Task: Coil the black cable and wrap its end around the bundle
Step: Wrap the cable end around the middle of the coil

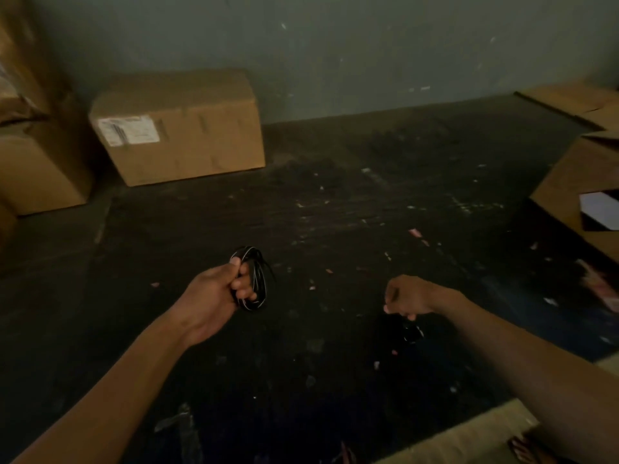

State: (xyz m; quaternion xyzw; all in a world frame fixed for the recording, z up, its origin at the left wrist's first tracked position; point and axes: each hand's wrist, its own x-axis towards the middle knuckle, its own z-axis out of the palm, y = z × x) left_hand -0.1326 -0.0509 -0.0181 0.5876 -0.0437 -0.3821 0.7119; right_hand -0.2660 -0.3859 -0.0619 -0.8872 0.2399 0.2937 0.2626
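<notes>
Above the dark floor (pixel 335 202), the left hand (pixel 214 289) grips the coiled black cable (pixel 256 279), loops upright; the right hand (pixel 407 296), well apart rightward, seems pinched on its dangling end (pixel 412 333), though blurred.

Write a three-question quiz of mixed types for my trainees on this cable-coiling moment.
1. True or false: the coiled black cable lies on the floor.
2. Which hand holds the coil? A) left hand B) right hand
3. Fill in: the labelled cardboard box stands against the ____.

Key: 1 false, it is held above the floor; 2 A; 3 wall.
</notes>
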